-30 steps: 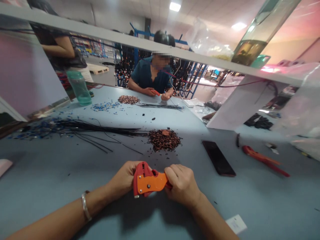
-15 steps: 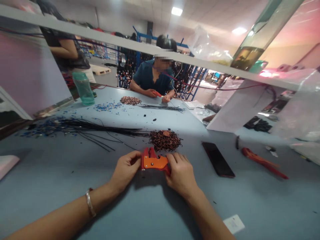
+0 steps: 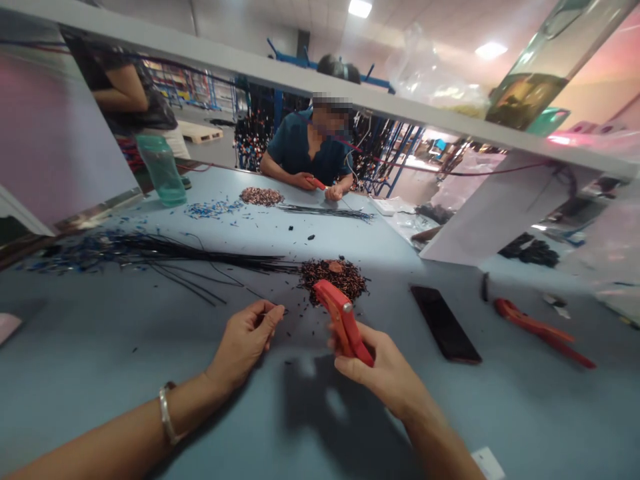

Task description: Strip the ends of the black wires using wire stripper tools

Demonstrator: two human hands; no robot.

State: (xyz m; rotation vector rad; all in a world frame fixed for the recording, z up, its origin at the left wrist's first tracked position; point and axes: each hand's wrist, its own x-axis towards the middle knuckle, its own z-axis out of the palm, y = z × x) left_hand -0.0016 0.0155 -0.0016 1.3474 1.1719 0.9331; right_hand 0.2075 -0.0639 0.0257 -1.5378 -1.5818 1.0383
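Note:
My right hand (image 3: 383,367) is wrapped round the grip of a red and orange wire stripper (image 3: 343,320). The tool is raised over the table, its head tilted up towards the left. To its left, my left hand (image 3: 245,337) is closed in a pinch at the fingertips, apart from the tool. A thin black wire (image 3: 250,291) runs to those fingertips; its end is hardly visible. Just beyond the stripper lies a pile of short black and copper-coloured offcuts (image 3: 345,277). A bundle of long black wires (image 3: 225,257) stretches leftward from the pile.
At the right lie a black phone (image 3: 445,323) and a second red hand tool (image 3: 543,330). Blue terminals (image 3: 85,250) are scattered at the left, below a green bottle (image 3: 163,170). Across the table a co-worker (image 3: 310,150) holds a red tool. A white shelf beam (image 3: 240,80) crosses above.
The stripper has moved away from my left hand, rightward, and turned so that its head points up. My left hand stays pinched in nearly the same place. The view has shifted slightly.

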